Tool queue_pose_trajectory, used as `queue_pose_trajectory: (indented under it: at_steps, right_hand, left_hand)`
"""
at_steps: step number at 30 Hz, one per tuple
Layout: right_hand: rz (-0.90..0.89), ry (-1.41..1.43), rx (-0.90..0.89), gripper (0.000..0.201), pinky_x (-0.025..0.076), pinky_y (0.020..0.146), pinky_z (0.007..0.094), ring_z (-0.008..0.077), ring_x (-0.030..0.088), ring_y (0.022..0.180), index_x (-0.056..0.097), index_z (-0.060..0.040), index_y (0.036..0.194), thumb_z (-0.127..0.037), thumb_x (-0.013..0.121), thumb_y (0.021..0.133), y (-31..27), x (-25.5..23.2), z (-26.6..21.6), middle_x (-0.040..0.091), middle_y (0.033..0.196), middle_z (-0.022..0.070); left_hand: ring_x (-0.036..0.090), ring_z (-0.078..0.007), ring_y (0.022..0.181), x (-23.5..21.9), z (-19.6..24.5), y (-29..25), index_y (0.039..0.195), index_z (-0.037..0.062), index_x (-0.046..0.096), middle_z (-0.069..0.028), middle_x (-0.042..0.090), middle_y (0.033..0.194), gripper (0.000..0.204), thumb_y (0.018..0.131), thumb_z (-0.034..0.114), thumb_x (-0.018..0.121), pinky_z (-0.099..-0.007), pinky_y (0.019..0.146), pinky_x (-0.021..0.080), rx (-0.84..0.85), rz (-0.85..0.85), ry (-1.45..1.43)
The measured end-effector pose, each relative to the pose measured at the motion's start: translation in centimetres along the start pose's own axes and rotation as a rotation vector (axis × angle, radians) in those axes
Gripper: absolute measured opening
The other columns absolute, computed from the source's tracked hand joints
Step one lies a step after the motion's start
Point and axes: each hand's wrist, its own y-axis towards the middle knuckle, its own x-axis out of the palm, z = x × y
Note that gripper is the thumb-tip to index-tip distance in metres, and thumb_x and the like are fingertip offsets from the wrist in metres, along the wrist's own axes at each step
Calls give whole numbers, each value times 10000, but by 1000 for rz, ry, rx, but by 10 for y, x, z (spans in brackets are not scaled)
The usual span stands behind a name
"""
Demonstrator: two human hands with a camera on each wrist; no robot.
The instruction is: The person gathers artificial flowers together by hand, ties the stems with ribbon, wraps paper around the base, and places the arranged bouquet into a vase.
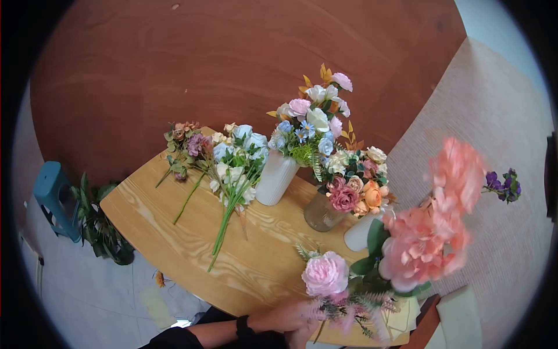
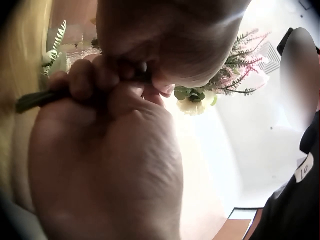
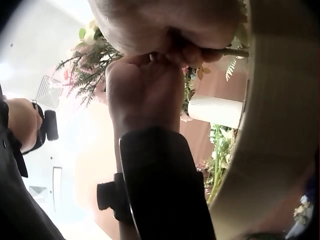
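My left hand (image 1: 290, 316) and right hand (image 1: 301, 337) are close together at the table's near edge, round the green stem (image 2: 35, 101) of a spray with a pink rose (image 1: 325, 273) and feathery pink sprigs (image 1: 372, 308). In the left wrist view, my left hand (image 2: 170, 40) lies above my right hand (image 2: 107, 160), whose fingers curl round the stem. The stem's end sticks out past them. In the right wrist view, my right hand (image 3: 170, 25) grips the stem and my left hand (image 3: 145, 95) touches it. Some fingertips are hidden.
On the table (image 1: 267, 232) stand a white vase (image 1: 275, 179) and a brownish vase (image 1: 322, 213) with flowers, and another white vase (image 1: 356, 235) near large coral blooms (image 1: 430, 244). Loose stems (image 1: 220, 238) lie left. A blue stool (image 1: 55, 200) and plant (image 1: 104, 224) stand on the floor.
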Motion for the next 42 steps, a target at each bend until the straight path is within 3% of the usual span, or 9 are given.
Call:
queue_pose_trajectory:
  at_steps: [4,6,13,14,27,34,37,39,42]
  right_hand:
    - [3,-16,12,388,438,826,340,202,524,948,396,3,1217,-184,435,879,199,-148,-183,527,1061,102]
    - [2,-25,25,391,437,828,341,203,523,951,391,2,1222,-184,433,880,-3,1,-3,524,1065,103]
    - [-2,-52,55,401,434,837,343,207,518,961,375,1,1237,-184,427,885,2,5,-14,516,1078,106]
    - [-3,-57,59,403,434,838,343,207,518,963,373,1,1240,-184,426,886,5,-1,-19,515,1080,107]
    - [1,-72,106,421,429,852,347,214,510,981,346,0,1266,-185,414,894,-6,-6,-22,500,1104,112]
    - [241,-233,-164,195,479,736,314,174,575,816,518,10,1016,-125,449,893,2,-34,-12,571,880,85]
    - [320,-67,-226,72,444,701,271,135,531,765,495,-15,918,-29,434,882,16,-52,-24,528,800,53]
    - [403,-261,-242,79,385,641,241,105,446,696,440,-43,830,32,422,851,21,-60,-58,481,791,45]
    - [320,61,-304,116,328,609,232,97,371,664,389,-60,785,28,410,857,21,-73,-83,448,804,48]
  left_hand:
    - [580,-347,868,11,-28,-7,1265,49,466,-218,574,997,561,708,49,537,-368,742,455,39,91,-95]
    - [592,-334,876,2,-13,-1,1270,51,457,-219,575,1003,583,695,49,554,-354,745,463,6,5,-55]
    - [532,-343,1076,19,-33,-5,1257,8,450,-243,531,1164,544,715,26,491,-348,921,414,-164,-7,-310]
    - [520,-356,1095,1,-5,1,1258,-1,449,-254,517,1181,534,725,18,485,-364,932,405,-104,-8,-55]
    - [554,-322,1045,0,2,2,1304,-4,395,-237,540,1145,527,824,149,547,-353,900,420,-152,-61,-57]
    - [531,-288,1085,17,-18,9,1257,-28,425,-221,543,1126,490,861,229,557,-345,901,411,22,-44,-217]
    - [588,-310,948,18,-20,17,1128,-31,501,-225,590,986,396,881,276,534,-357,799,460,-192,146,-331]
    - [607,-349,753,21,-20,13,958,-14,540,-211,611,793,348,888,326,513,-392,663,483,-336,25,324]
    - [588,-358,619,43,0,24,753,2,553,-181,591,648,401,874,382,513,-432,566,467,-403,49,434]
